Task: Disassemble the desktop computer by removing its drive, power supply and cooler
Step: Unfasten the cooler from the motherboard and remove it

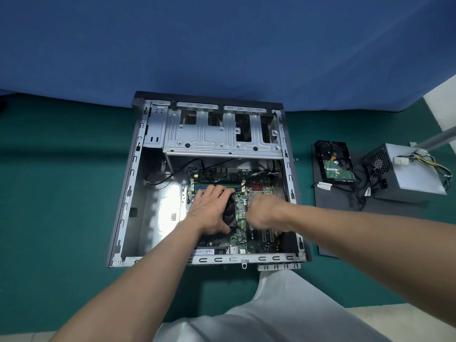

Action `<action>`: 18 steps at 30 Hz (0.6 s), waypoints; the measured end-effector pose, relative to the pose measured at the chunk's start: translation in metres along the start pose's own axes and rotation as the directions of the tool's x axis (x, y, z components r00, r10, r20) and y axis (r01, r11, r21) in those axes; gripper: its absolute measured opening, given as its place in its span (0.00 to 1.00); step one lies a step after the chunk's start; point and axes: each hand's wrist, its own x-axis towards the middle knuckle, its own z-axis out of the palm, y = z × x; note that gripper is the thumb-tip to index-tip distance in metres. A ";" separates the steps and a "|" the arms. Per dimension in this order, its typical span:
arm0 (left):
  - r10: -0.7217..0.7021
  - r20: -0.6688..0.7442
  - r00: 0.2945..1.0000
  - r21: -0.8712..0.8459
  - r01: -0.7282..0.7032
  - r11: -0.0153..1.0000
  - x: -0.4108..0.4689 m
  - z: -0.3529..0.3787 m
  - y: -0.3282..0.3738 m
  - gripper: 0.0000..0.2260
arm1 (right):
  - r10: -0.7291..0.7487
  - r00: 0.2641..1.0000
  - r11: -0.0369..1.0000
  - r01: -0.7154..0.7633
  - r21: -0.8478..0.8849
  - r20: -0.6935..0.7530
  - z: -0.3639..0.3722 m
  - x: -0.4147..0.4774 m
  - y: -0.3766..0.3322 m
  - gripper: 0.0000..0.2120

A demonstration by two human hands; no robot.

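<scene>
Fingers [218, 191] of left hand [209, 211]: laid over the top of the black cooler [229, 214], thumb hooked on its near edge. This looks like a steadying grip, so the part does not twist while it is being freed.
Right hand [267, 213]: blurred, just right of the cooler and low over the motherboard [240, 211]. Its fingers seem curled, but whether they hold a tool or cable cannot be told.
Cooler: at centre frame, seated on the board inside the open case [128, 193], the one task part not yet out.
Drive [333, 161]: right of the case, lying board-side up on a dark panel [340, 218], probably parked there to keep it off the mat.
Power supply [409, 174]: far right, beside the drive, its cables trailing loose.
Drive cage [217, 134]: upper part of the case, bays vacant.
Step in hand: likely loosening the cooler's fixings or its fan lead.
Risk: lifting before every fixing is free could strain the board.
</scene>
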 end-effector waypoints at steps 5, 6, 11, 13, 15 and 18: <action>0.004 0.008 1.000 0.008 -0.004 1.000 0.000 -0.001 0.000 0.48 | -0.547 0.830 0.259 0.292 -0.921 0.109 -0.005 -0.013 0.008 0.14; 0.005 0.007 1.000 0.010 -0.005 1.000 0.000 -0.001 0.000 0.48 | -0.568 0.815 0.219 0.286 -0.933 0.116 -0.004 -0.014 0.005 0.14; 0.011 -0.001 1.000 0.004 -0.011 1.000 0.000 -0.001 -0.001 0.47 | -0.476 0.848 0.836 0.354 -0.420 -0.233 0.002 -0.011 -0.013 0.07; 0.011 -0.003 1.000 -0.001 -0.011 1.000 0.000 -0.001 -0.002 0.47 | -0.123 0.967 0.986 0.145 0.086 -0.221 -0.004 -0.004 -0.008 0.12; -0.002 0.004 1.000 -0.016 0.002 1.000 0.000 0.000 -0.002 0.48 | 0.195 0.976 0.830 -0.215 0.515 0.094 -0.008 -0.001 0.000 0.09; -0.005 0.004 1.000 -0.019 0.005 1.000 0.000 0.000 -0.001 0.49 | 0.269 0.925 0.749 -0.376 0.546 0.268 -0.006 -0.002 0.003 0.08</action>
